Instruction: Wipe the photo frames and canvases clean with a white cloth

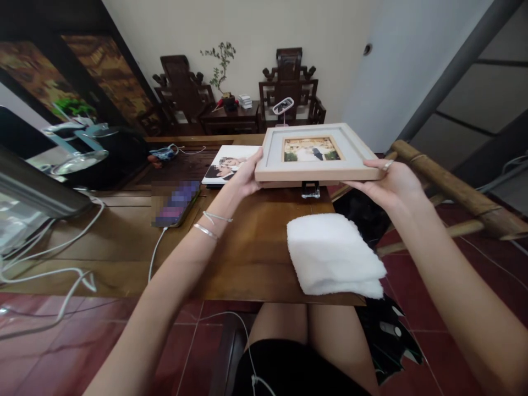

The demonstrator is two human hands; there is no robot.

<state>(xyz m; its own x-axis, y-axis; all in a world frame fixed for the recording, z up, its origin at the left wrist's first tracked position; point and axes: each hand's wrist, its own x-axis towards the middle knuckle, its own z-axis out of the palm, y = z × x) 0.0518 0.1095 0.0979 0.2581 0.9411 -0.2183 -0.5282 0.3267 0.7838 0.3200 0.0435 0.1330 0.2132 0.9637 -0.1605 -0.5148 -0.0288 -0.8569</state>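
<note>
A light wooden picture frame [315,151] with a grey mat and a small photo is held level above the far part of the wooden table [256,242]. My left hand [246,175] grips its left edge, fingers wrapped round it. My right hand [390,179] grips its right edge, a ring on one finger. A folded white cloth [334,254] lies on the table's near right corner, below the frame. Under the frame stands a small dark stand [310,190].
A photo book [229,164] lies flat behind my left hand. A phone [177,203] on a white cable rests at the table's left. White cables trail over the left side. A bamboo pole [449,184] slants at the right. Dark chairs stand at the back wall.
</note>
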